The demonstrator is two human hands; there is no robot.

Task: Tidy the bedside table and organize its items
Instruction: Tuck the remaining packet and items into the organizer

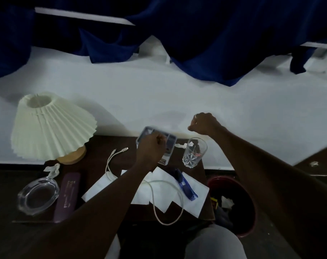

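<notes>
A bedroom: dark bedside table (95, 146) with pleated lamp (52, 124) against a white-sheeted bed (159, 94), blue blanket (196, 34) farther back.

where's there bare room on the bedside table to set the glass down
Bare dark wood shows between the lamp base and the white cable, above the purple case. The right half is crowded: papers, blue pen, looping cable, pill organizer under the left hand, and the drinking glass.

The left hand (151, 146) hides much of the blurred pill organizer (156, 142); its grip is unclear.
</notes>
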